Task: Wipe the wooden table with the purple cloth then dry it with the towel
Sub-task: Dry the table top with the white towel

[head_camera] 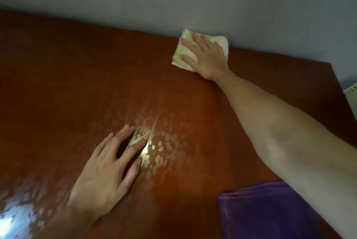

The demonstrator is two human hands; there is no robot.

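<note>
Head view looks down on the wooden counter [77,74], and the purple cloth [270,213] serves as the landmark for everything else. That cloth lies folded at the near right edge of the counter, with the right forearm passing above its far right corner; neither hand touches it, so the wiping half of the job looks finished.

Far beyond the purple cloth, against the wall at the counter's back edge, sits the towel [180,53], pale with green print and folded into a pad. The right hand [204,55] lies flat on top of it, fingers spread and straight, pressing it down and not pinching it. The pad's long axis runs roughly from the wall toward the person, slanted a little to the left.

To the left of the purple cloth and somewhat farther out, a patch of beaded water droplets [160,148] glints on the wood. The left hand [108,165] rests there palm down, fingers splayed, fingertips at the patch's left margin, holding nothing. More wet sheen [17,217] shows well to the left of the cloth, at the near left corner.

So the drying stroke turns on one relation: the wet patch lies nearer the person than the towel and to its left, between towel and cloth. The right hand, already on the towel, would likely drag it back along that diagonal, and the left hand sits in the way.
</note>
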